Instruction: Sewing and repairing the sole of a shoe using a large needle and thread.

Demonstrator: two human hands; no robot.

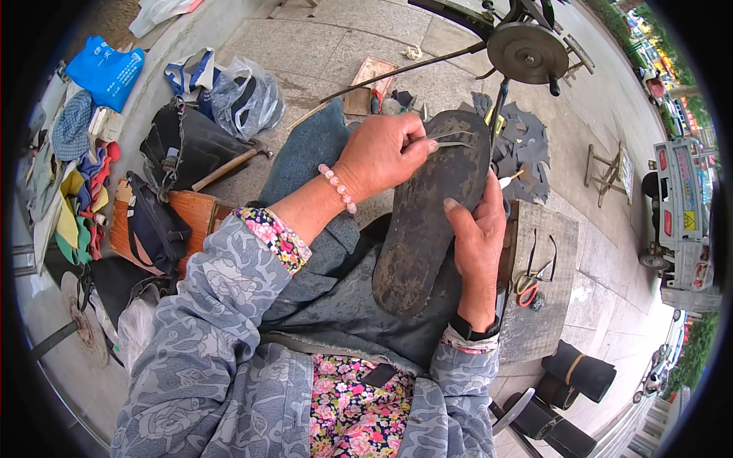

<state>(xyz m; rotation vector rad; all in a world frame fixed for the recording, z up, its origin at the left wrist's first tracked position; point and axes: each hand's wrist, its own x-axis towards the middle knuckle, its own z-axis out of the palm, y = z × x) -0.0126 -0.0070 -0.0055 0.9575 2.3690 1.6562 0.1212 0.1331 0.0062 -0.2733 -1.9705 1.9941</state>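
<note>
Sole up on my lap lies a dark, worn shoe (427, 221), its bottom scuffed brown and grey. My left hand (385, 153), with a beaded bracelet at the wrist, pinches metal tweezers (456, 139). Their tips lie over the upper part of the sole. Around the shoe's right edge, my right hand (478, 237) grips with the thumb on the sole and the fingers along the side. A small white-tipped thing (505, 182) shows beside the right fingers; I cannot tell what it is. Dark blue-grey cloth (321, 259) covers my lap.
A wooden board (551, 305) at right bears eyeglasses (544, 256) and orange-handled scissors (527, 290). Black scraps (523, 137) lie beyond. A machine with a handwheel (527, 53) stands ahead. Left are a hammer (229, 168), a wooden box (202, 217) and bags. Black rolls (580, 370) lie lower right.
</note>
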